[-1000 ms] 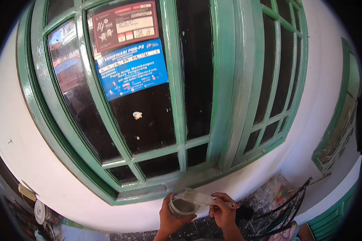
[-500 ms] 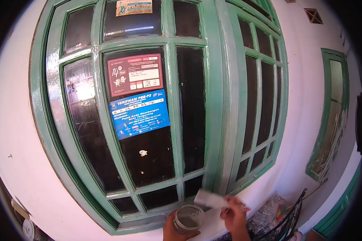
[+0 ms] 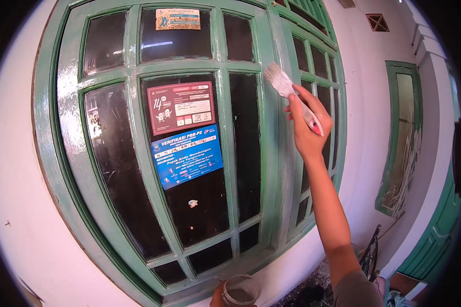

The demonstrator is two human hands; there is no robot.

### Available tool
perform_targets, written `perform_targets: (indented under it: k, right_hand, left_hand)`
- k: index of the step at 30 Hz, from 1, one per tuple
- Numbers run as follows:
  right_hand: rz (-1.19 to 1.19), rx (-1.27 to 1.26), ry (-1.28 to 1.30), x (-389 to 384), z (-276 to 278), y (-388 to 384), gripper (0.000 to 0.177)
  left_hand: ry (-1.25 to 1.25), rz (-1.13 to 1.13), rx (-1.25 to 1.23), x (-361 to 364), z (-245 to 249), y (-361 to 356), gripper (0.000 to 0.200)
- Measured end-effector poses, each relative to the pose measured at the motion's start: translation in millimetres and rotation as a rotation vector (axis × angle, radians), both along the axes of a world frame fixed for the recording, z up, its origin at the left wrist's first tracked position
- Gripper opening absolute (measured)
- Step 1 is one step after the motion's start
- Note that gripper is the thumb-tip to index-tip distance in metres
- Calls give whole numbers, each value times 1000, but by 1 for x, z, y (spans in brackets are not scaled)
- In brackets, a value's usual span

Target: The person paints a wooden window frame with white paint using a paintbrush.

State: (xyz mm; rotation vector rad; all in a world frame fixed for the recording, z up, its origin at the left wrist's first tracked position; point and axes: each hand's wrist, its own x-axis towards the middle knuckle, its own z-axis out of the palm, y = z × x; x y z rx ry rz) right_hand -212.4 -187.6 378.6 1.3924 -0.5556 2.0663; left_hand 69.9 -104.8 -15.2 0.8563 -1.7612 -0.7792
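The window frame (image 3: 223, 153) is wood under green paint. The paint is glossy and streaky, with a wet-looking sheen on the left upright and duller, paler patches on the middle post. Its glass panes (image 3: 115, 169) are dark and shiny and throw back reflections. The red sticker (image 3: 180, 106) and the blue sticker (image 3: 188, 154) look like smooth printed paper with a slight gloss. The wall (image 3: 15, 215) is white plaster, matt and a little scuffed.

In the right hand (image 3: 306, 130), the paintbrush (image 3: 281, 82) has pale, stiff bristles and a handle smeared with whitish paint, red at its tip. The jar (image 3: 241, 291) in the left hand (image 3: 217, 298) is clear, plastic or glass I cannot tell, and clouded with grey residue.
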Motion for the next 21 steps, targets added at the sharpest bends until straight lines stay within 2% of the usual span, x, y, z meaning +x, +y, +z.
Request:
perform_targets:
  k: [3, 9, 16, 21]
  right_hand:
    - [-317, -18, 105, 3, 8, -4, 22]
    - [-405, -13, 126, 5, 13, -11, 22]
    - [-397, 21, 120, 10, 17, -9, 21]
    - [-499, 38, 165, 13, 16, -10, 20]
  left_hand:
    - [-11, -2, 1, 13, 4, 3, 117]
    - [-19, -33, 51, 31, 2, 5, 118]
    - [-18, -51, 60, 38, 0, 5, 119]
    - [10, -84, 64, 42, -1, 4, 119]
